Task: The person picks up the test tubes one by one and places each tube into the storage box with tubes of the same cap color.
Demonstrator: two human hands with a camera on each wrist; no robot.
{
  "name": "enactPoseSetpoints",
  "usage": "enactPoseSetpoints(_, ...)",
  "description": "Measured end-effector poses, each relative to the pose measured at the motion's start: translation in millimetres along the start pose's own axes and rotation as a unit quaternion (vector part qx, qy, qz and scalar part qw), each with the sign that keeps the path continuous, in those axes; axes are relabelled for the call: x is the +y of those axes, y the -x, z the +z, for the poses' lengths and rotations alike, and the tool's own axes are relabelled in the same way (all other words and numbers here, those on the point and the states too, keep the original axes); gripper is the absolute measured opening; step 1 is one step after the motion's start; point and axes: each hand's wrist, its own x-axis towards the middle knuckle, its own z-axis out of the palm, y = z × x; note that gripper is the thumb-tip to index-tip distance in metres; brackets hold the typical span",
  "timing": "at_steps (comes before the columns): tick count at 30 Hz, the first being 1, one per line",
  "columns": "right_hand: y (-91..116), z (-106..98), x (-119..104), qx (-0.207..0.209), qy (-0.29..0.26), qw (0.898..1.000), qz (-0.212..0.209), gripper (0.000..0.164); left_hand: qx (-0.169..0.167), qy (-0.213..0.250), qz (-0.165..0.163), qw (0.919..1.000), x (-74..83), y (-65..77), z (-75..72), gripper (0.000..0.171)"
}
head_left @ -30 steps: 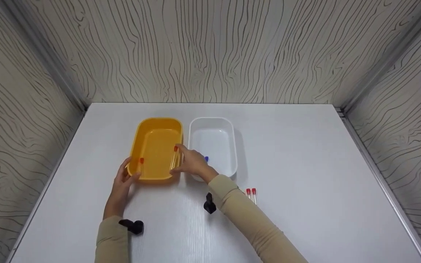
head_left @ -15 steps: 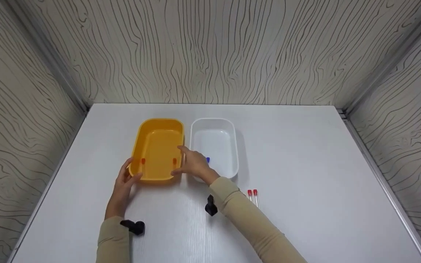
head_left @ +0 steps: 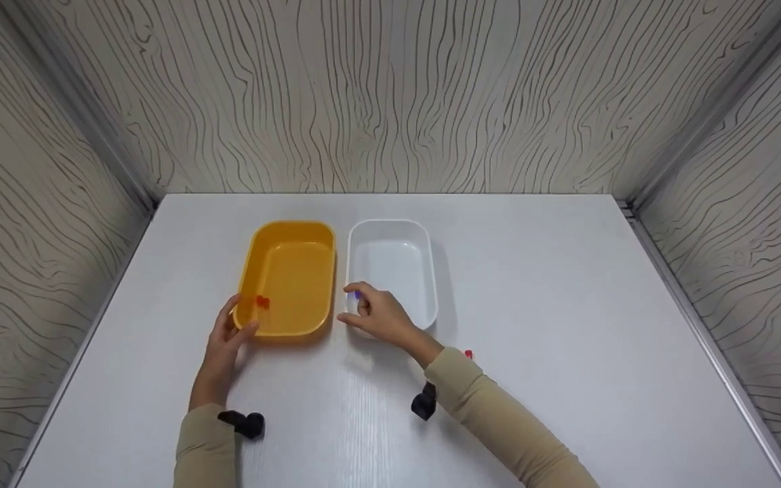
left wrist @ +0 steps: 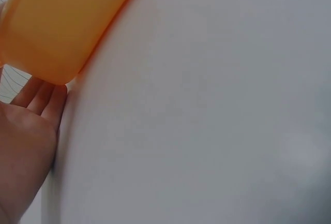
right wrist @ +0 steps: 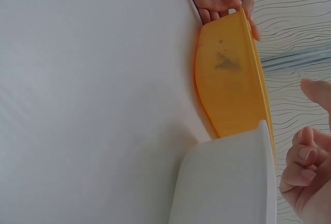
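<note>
My left hand [head_left: 222, 346] grips the near left corner of the orange tray [head_left: 331, 271], thumb at the rim and fingers along the outer wall. Inside that corner, two red-capped tubes [head_left: 263, 302] lie close together, their clear bodies hard to make out. Over the near left side of the white tray [head_left: 433, 271] hovers my right hand [head_left: 387, 317]. Its thumb and index finger are spread apart with nothing visible between them, and the other fingers are bent. A blue cap [head_left: 357, 295] shows beside the right index finger; the rest of that tube is hidden.
A red cap [head_left: 468, 354] shows on the white table [head_left: 539, 291] beside the right sleeve, which covers what lies below it. Both trays stand side by side with a narrow gap. Wood-patterned walls [head_left: 390, 95] enclose the table at the back and sides.
The right hand has let go of a red-capped tube in the orange tray and shifted right to the white tray. That tube has rolled left beside the other; the left hand stays put.
</note>
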Motion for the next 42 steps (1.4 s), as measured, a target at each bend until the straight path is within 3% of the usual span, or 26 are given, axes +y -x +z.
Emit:
enactPoseSetpoints(4, 19, -9, 10, 0.008, -0.023, 0.999, -0.021, 0.039, -0.003, 0.008, 0.006, 0.9999, -2.6, 0.4, 1.0, 0.073)
enactPoseSetpoints(14, 72, -31, 44, 0.018, -0.079, 0.997, 0.0, 0.032, -0.004, 0.009, -0.02, 0.9998, -0.7, 2.3, 1.3, 0.074)
enactPoseSetpoints(25, 135, -56, 75, 0.05, -0.051, 0.996, 0.045, 0.029, 0.0, 0.005, -0.019, 0.9998, -1.7, 3.4, -0.6, 0.074)
enactPoseSetpoints(31, 156, -79, 68, 0.044, -0.037, 0.996, 0.074, 0.046, 0.003, 0.003, -0.002, 1.0, 2.1, 0.1, -0.9, 0.074)
enactPoseSetpoints(37, 165, -85, 113, -0.023, -0.03, 0.994, 0.107, 0.074, 0.0, 0.005, -0.002, 1.0, 2.3, -1.3, -1.5, 0.073)
enactPoseSetpoints(42, 170, -87, 120, -0.069, -0.018, 0.989, 0.127, 0.09, -0.001, 0.0, -0.005, 1.0, 1.0, 1.8, -2.2, 0.074)
